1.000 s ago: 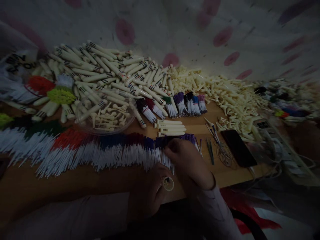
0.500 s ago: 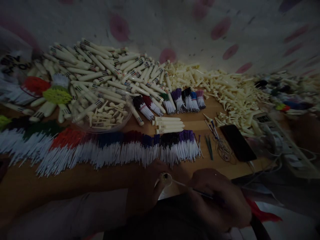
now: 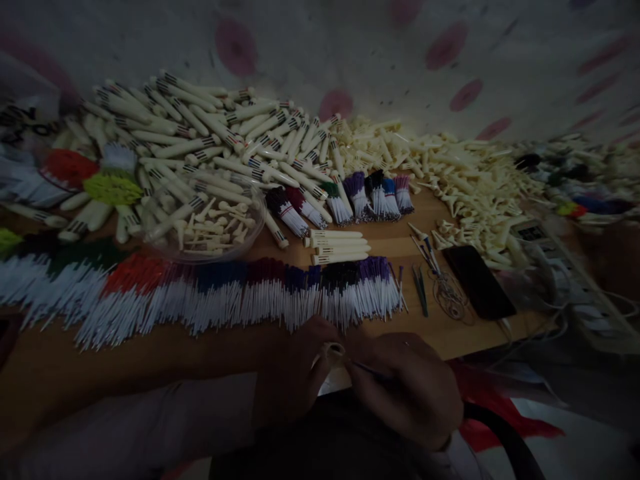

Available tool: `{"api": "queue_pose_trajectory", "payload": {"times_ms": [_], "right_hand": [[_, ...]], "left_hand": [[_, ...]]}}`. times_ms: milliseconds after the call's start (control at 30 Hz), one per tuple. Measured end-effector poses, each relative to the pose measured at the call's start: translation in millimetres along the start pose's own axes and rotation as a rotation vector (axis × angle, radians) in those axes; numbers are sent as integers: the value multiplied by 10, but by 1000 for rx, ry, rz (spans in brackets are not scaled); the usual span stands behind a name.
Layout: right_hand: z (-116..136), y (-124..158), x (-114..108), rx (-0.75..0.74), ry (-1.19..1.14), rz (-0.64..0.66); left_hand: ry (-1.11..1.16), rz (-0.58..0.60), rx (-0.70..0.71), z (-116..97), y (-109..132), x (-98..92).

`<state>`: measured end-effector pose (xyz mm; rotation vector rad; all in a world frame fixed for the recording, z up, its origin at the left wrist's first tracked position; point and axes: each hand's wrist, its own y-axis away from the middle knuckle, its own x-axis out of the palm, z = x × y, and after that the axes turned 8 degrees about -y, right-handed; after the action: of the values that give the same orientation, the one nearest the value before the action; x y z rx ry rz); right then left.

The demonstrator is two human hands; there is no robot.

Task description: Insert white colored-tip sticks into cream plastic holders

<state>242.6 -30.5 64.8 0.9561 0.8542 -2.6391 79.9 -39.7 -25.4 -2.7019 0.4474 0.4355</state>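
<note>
My left hand (image 3: 303,363) is closed around a cream pen barrel (image 3: 333,351), whose round open end faces up toward me. A thin pen refill (image 3: 369,369) with a dark end is pinched in my right hand (image 3: 413,387), close against the barrel's mouth. How far the refill reaches inside is too dark to tell. Just beyond my hands lies a long row of white refills (image 3: 270,303) with coloured ends, sorted by colour. Several cream barrels (image 3: 340,247) lie side by side behind that row.
A heap of cream pens (image 3: 210,127) and a pile of pointed cream parts (image 3: 470,180) fill the back. A clear bowl (image 3: 255,243) holds small caps. Tweezers (image 3: 420,290), a phone (image 3: 479,281) and a power strip (image 3: 590,300) lie to the right.
My right hand has moved left, right up to the barrel in my left hand. Less of the refill shows between them. My left hand stays nearly in place.
</note>
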Motion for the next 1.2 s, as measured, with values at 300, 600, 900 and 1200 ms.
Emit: {"api": "queue_pose_trajectory", "payload": {"times_ms": [300, 600, 900, 1200], "right_hand": [[-54, 21, 60, -42, -41, -26], [-175, 20, 89, 224, -242, -229], [-353, -698, 636, 484, 122, 468], [-322, -883, 840, 495, 302, 634]], "left_hand": [[-85, 37, -35, -55, -12, -41], [-98, 63, -98, -113, 24, -48], [-225, 75, 57, 12, 104, 20], [-193, 254, -97, -234, -40, -128]]}}
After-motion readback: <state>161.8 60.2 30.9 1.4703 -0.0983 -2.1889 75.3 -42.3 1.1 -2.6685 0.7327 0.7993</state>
